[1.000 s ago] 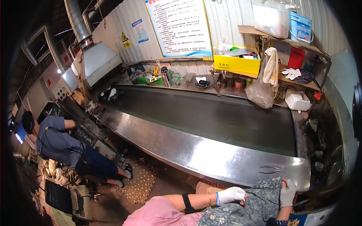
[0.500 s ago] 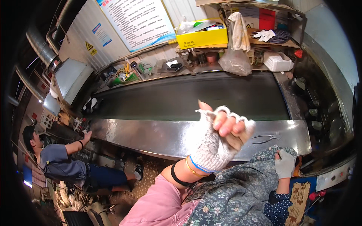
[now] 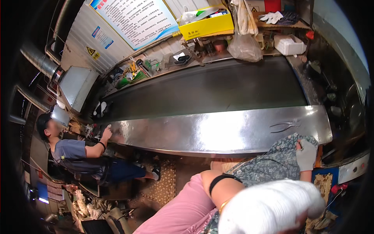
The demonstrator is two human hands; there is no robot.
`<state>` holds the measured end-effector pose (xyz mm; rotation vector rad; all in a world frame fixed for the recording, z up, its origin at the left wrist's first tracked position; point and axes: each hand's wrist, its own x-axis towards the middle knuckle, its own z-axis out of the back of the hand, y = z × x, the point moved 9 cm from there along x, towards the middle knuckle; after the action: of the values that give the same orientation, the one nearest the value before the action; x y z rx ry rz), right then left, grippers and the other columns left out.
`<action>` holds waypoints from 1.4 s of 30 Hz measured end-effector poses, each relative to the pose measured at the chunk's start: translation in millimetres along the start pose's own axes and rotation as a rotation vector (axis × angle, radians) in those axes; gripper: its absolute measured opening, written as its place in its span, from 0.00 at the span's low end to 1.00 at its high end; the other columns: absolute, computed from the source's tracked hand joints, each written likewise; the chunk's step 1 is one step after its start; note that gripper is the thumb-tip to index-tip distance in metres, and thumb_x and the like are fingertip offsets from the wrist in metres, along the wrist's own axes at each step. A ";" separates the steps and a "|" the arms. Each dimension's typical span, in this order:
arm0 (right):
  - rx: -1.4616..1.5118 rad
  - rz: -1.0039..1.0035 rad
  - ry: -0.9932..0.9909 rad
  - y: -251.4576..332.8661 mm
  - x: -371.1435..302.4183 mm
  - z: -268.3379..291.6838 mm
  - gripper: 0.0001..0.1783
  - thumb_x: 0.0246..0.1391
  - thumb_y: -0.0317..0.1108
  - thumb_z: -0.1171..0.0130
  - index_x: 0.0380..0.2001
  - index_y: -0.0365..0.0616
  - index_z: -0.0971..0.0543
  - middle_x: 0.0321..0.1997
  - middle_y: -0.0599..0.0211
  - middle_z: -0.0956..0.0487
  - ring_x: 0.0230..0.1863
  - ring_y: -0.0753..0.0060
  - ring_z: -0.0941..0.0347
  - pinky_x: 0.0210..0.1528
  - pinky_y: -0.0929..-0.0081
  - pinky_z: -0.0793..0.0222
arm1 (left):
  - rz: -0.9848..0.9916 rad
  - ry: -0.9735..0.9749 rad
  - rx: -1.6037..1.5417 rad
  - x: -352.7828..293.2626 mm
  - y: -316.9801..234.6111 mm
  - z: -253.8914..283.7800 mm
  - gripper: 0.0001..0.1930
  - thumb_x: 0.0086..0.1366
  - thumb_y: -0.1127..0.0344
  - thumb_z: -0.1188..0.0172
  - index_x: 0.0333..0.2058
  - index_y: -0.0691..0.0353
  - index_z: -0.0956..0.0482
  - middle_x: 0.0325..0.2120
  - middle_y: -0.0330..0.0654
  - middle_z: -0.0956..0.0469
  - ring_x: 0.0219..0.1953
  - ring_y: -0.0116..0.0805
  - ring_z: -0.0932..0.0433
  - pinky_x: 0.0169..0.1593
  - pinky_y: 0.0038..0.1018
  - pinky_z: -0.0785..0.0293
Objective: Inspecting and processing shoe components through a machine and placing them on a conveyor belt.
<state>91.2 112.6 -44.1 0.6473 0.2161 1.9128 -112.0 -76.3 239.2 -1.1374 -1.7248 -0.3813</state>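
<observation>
My left hand, in a white knit glove, is raised close to the camera at the lower right. Its back faces me and its fingers are curved away, blurred and hidden, so any hold is not visible. A pink sleeve and a black band show on that arm. My right hand, in a pale fingerless glove, is closed at the metal ledge's right front edge, against my floral apron. What its fingers hold is hidden. A pair of pliers lies on the ledge just beyond it.
The shiny metal ledge runs along a dark conveyor belt. A co-worker stands at the left, one hand on the ledge. Behind are a yellow box, a plastic bag and a white container.
My left hand has swung from above the ledge down and right, closer to the camera. My right hand stays by the ledge edge. The view has shifted, and the co-worker's hand remains by the ledge.
</observation>
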 end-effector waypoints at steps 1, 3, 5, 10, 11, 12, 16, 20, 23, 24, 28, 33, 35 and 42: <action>-0.007 0.012 -0.012 0.3 -0.9 0.9 0.07 0.52 0.32 0.39 0.33 0.42 0.17 0.32 0.53 0.19 0.37 0.47 0.23 0.41 0.56 0.29 | -0.051 0.150 0.026 -0.2 1.6 -15.4 0.20 0.64 0.45 0.38 0.34 0.59 0.23 0.30 0.44 0.23 0.33 0.47 0.21 0.41 0.45 0.25; 0.019 0.041 -0.070 1.3 -3.0 5.4 0.07 0.53 0.32 0.39 0.34 0.42 0.18 0.33 0.53 0.19 0.38 0.46 0.23 0.41 0.56 0.29 | -0.076 0.206 0.066 5.4 12.7 -29.6 0.21 0.64 0.44 0.37 0.31 0.59 0.24 0.29 0.46 0.23 0.30 0.49 0.20 0.36 0.44 0.22; 0.011 0.016 -0.047 -2.3 -3.9 2.9 0.07 0.53 0.32 0.39 0.34 0.42 0.18 0.33 0.53 0.19 0.38 0.46 0.23 0.42 0.56 0.29 | -0.043 0.110 0.094 15.1 28.5 -36.0 0.22 0.64 0.43 0.36 0.29 0.59 0.25 0.27 0.47 0.24 0.28 0.51 0.20 0.33 0.43 0.21; 0.031 0.028 -0.064 -2.6 -4.5 3.6 0.08 0.54 0.33 0.40 0.34 0.41 0.18 0.34 0.53 0.19 0.39 0.46 0.23 0.42 0.56 0.29 | -0.480 0.293 -0.141 5.9 12.7 -60.7 0.29 0.63 0.37 0.39 0.19 0.56 0.33 0.15 0.40 0.32 0.18 0.44 0.25 0.26 0.42 0.22; 0.002 0.018 -0.036 -3.6 -4.5 1.3 0.08 0.54 0.33 0.40 0.34 0.41 0.18 0.34 0.53 0.19 0.39 0.46 0.23 0.42 0.56 0.29 | -0.310 0.120 -0.092 9.5 21.6 -52.2 0.29 0.63 0.36 0.39 0.19 0.56 0.32 0.15 0.41 0.32 0.17 0.43 0.26 0.27 0.43 0.21; 0.005 0.019 -0.044 -3.5 -4.7 2.3 0.08 0.54 0.33 0.40 0.34 0.41 0.18 0.34 0.53 0.19 0.39 0.46 0.23 0.42 0.56 0.29 | -0.225 0.034 -0.066 9.2 27.3 -43.9 0.29 0.63 0.36 0.39 0.19 0.56 0.32 0.15 0.41 0.32 0.17 0.43 0.27 0.28 0.43 0.21; 0.063 0.023 -0.045 -3.6 -5.0 4.5 0.08 0.54 0.33 0.39 0.35 0.41 0.18 0.34 0.53 0.19 0.39 0.46 0.23 0.43 0.56 0.29 | -0.133 -0.004 -0.021 -2.7 31.8 -43.4 0.26 0.64 0.38 0.41 0.21 0.56 0.30 0.17 0.40 0.31 0.20 0.43 0.27 0.30 0.43 0.21; 0.043 0.013 -0.041 -5.3 -4.6 3.9 0.09 0.54 0.33 0.39 0.36 0.41 0.18 0.34 0.52 0.18 0.39 0.45 0.22 0.43 0.56 0.29 | -0.152 0.034 -0.012 -8.8 40.8 -46.1 0.23 0.66 0.42 0.42 0.23 0.55 0.28 0.21 0.40 0.29 0.24 0.44 0.26 0.32 0.43 0.22; 0.085 -0.006 -0.082 -7.8 -6.1 6.6 0.09 0.54 0.33 0.39 0.37 0.42 0.17 0.35 0.51 0.18 0.40 0.46 0.22 0.44 0.57 0.29 | -0.155 0.047 -0.013 -16.0 49.2 -47.6 0.21 0.68 0.44 0.43 0.25 0.55 0.26 0.24 0.40 0.28 0.27 0.44 0.25 0.34 0.43 0.22; 0.060 -0.009 -0.061 -8.0 -6.1 4.1 0.09 0.54 0.33 0.39 0.37 0.42 0.17 0.35 0.52 0.18 0.40 0.47 0.22 0.43 0.57 0.28 | -0.156 0.046 -0.018 -19.1 52.8 -48.0 0.20 0.68 0.45 0.44 0.26 0.55 0.26 0.25 0.40 0.28 0.28 0.44 0.25 0.34 0.43 0.22; 0.022 -0.037 -0.107 -10.8 -6.4 8.7 0.08 0.53 0.34 0.38 0.35 0.43 0.18 0.34 0.54 0.18 0.40 0.48 0.22 0.43 0.57 0.28 | -0.190 0.010 -0.075 -32.9 65.9 -51.7 0.18 0.70 0.48 0.45 0.28 0.54 0.23 0.29 0.39 0.26 0.32 0.45 0.24 0.36 0.43 0.22; 0.069 0.000 -0.098 -5.0 -7.5 10.7 0.08 0.53 0.34 0.38 0.35 0.42 0.18 0.34 0.54 0.18 0.40 0.48 0.22 0.43 0.57 0.28 | -0.214 -0.050 -0.112 -42.6 76.1 -52.4 0.15 0.72 0.51 0.47 0.31 0.54 0.21 0.33 0.39 0.25 0.37 0.45 0.23 0.39 0.44 0.23; 0.073 -0.036 -0.068 -6.6 -6.4 8.5 0.08 0.53 0.34 0.38 0.35 0.42 0.18 0.34 0.54 0.18 0.40 0.48 0.22 0.43 0.58 0.28 | -0.252 -0.039 -0.068 -41.3 77.7 -50.7 0.14 0.72 0.52 0.46 0.33 0.52 0.21 0.37 0.39 0.25 0.40 0.45 0.23 0.40 0.45 0.22; 0.060 -0.031 -0.072 -5.2 -5.6 7.3 0.08 0.54 0.33 0.38 0.36 0.42 0.18 0.35 0.54 0.17 0.40 0.48 0.21 0.44 0.59 0.28 | -0.057 0.193 -0.156 -38.0 79.4 -46.6 0.12 0.71 0.51 0.43 0.37 0.51 0.20 0.41 0.38 0.25 0.42 0.45 0.23 0.42 0.47 0.22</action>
<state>100.8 108.8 -42.2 0.7475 0.2376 1.8552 -17.9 -87.6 208.6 -1.1249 -1.5814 -0.6496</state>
